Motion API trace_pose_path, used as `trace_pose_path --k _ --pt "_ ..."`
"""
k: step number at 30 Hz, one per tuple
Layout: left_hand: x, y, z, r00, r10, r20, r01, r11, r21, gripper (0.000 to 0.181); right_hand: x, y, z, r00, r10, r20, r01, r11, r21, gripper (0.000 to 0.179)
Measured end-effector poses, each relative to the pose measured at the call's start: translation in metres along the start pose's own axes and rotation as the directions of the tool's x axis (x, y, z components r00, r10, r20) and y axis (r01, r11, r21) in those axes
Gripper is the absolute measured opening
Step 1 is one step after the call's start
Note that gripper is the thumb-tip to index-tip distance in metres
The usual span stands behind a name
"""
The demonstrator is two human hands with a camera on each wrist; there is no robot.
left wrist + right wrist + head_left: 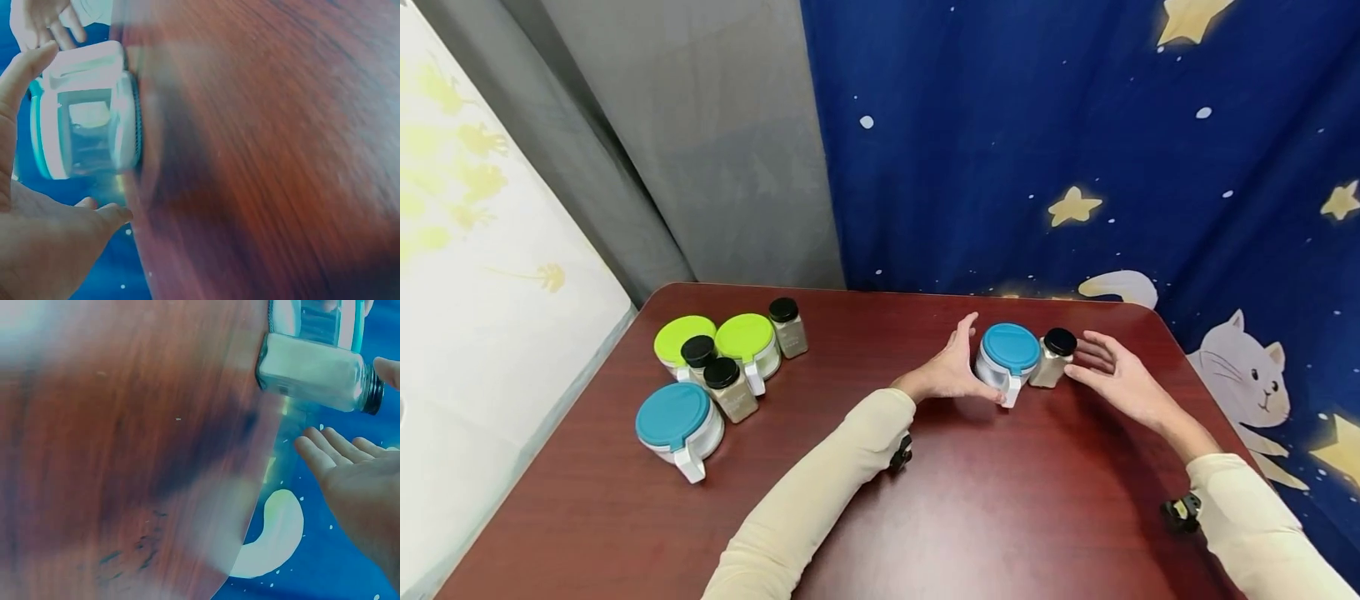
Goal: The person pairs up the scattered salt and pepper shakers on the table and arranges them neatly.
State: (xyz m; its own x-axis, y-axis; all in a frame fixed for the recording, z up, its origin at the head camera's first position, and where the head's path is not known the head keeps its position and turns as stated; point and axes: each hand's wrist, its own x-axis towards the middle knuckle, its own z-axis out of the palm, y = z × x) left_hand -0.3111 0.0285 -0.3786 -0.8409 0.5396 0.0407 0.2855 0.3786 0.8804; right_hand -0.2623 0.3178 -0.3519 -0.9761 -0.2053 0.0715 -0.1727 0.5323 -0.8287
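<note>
A clear jar with a blue lid and white handle (1011,350) stands at the right of the table, its handle facing the person. My left hand (950,368) is spread at its left side, thumb by the handle and fingers extended past it. In the left wrist view a gap shows between those fingers and the jar (87,128). Against the jar's right side stands a square glass bottle with a black cap (1051,368), full of pale contents. My right hand (1122,382) is spread to the right of this bottle (312,370), thumb near the cap and fingers loosely extended.
On the left of the brown table (985,508) is a group: two green-lidded jars (747,336) (683,337), a blue-lidded jar (673,417), and three black-capped bottles (790,333) (736,400) (698,350). A blue star-patterned curtain (970,167) hangs behind the far edge.
</note>
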Motion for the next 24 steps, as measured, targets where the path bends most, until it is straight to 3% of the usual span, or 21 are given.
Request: trace_pose_path --k 8,15,18,24 --pt "-0.018 0.006 -0.018 0.999 0.025 -0.021 -0.027 0.997 -0.077 0.110 -0.021 0.001 -0.001 0.997 0.045 0.063 -0.039 0.995 -0.097 0.074" --pt "-0.042 0.013 -0.029 0.996 0.037 -0.076 -0.056 0.961 -0.271 0.103 -0.042 0.008 0.004 0.989 0.078 0.123 -0.060 0.988 -0.142 0.068" --pt "-0.054 0.016 -0.031 0.996 0.047 -0.079 -0.070 0.946 -0.317 0.100 -0.053 0.008 0.011 0.992 0.065 0.105 -0.050 0.988 -0.143 0.063" --pt "-0.082 0.022 -0.040 0.989 0.071 -0.128 -0.115 0.918 -0.380 0.093 -0.073 -0.001 0.030 1.000 -0.001 -0.012 0.000 0.994 -0.109 0.047"
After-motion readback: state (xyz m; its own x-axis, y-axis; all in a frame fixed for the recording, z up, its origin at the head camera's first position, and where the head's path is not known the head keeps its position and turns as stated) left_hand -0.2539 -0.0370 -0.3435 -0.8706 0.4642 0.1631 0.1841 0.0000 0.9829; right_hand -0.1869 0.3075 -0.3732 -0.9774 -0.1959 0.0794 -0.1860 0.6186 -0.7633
